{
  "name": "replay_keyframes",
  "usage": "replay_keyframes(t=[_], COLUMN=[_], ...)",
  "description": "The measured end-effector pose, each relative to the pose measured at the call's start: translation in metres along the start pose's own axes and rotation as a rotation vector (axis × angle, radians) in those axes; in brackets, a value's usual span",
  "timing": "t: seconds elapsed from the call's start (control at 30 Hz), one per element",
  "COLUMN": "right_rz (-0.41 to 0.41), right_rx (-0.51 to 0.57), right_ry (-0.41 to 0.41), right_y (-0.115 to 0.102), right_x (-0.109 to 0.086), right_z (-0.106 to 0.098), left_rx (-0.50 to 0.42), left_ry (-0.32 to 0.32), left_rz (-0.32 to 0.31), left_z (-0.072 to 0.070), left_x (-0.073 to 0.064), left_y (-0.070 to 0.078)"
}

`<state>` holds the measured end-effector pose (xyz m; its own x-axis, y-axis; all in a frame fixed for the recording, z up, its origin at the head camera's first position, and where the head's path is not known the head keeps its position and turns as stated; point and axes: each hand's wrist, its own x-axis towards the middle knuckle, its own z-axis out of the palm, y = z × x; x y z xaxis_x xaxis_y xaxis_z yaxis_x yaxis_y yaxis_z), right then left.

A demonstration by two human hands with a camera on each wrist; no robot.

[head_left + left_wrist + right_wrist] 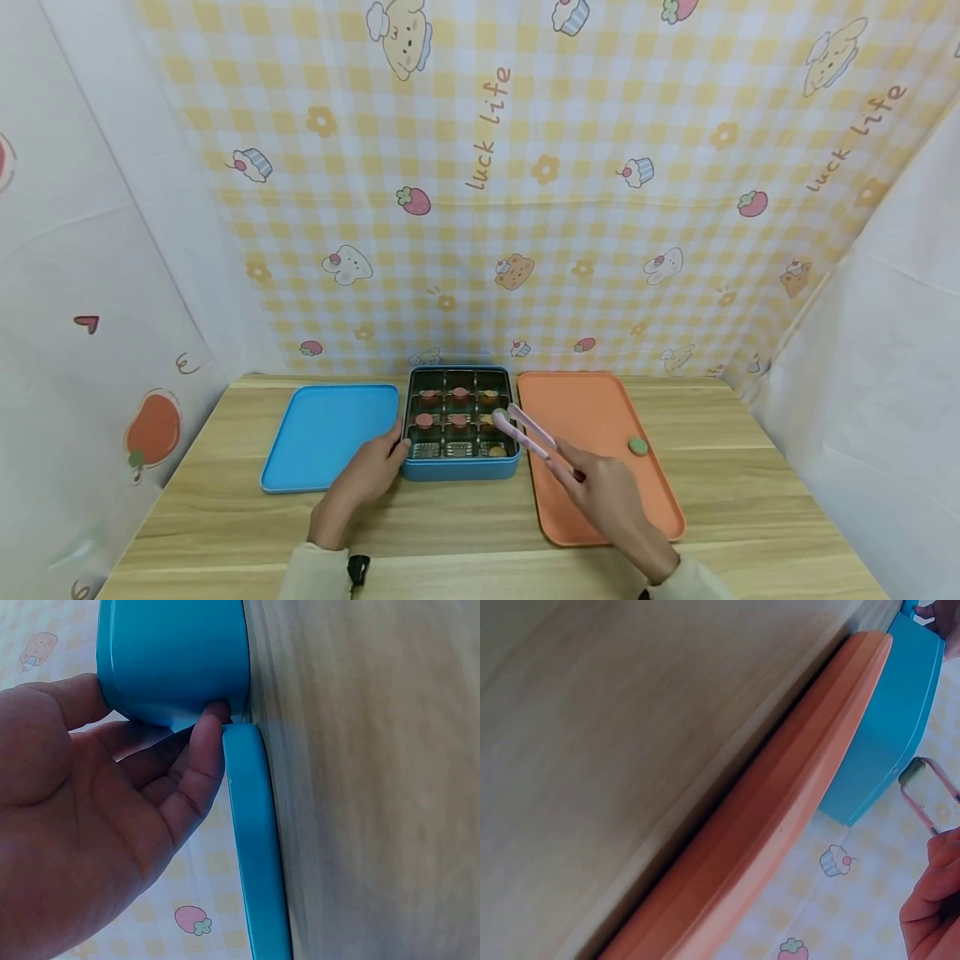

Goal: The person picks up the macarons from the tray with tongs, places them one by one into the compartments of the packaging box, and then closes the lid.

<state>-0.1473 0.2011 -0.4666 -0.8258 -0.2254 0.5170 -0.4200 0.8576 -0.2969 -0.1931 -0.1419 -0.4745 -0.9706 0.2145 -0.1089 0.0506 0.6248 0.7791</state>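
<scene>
My left hand grips the left side of a blue tin box, thumb at its rim and fingers against its wall. Inside, a dark divider makes compartments in rows; pink-red and yellow macarons sit in the back and middle rows, and a yellow one lies at the front right. In my right hand are pink tongs, their tips closed around a green macaron over the box's right side. Another green macaron lies on the orange tray.
A blue tray or lid lies left of the box, close beside my left hand. The orange tray borders the box on the right. Behind the wooden table hangs a yellow checked cloth, with white cloth at the sides.
</scene>
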Motion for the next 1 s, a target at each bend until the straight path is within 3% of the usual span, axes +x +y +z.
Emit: replay_keyframes(t=[0.17, 0.67, 1.0], right_rz=[-0.037, -0.076, -0.05], right_rx=[0.018, 0.087, 0.102], right_ry=[0.03, 0.011, -0.055], right_y=[-0.005, -0.026, -0.038], right_x=[0.001, -0.002, -0.001], right_z=[0.005, 0.018, 0.023], left_rx=[0.003, 0.003, 0.0], left_ry=[0.005, 0.006, 0.003], left_rz=[0.004, 0.006, 0.004], left_z=[0.0, -0.001, -0.001], left_x=[0.0, 0.0, 0.0], left_y=[0.0, 0.001, 0.0])
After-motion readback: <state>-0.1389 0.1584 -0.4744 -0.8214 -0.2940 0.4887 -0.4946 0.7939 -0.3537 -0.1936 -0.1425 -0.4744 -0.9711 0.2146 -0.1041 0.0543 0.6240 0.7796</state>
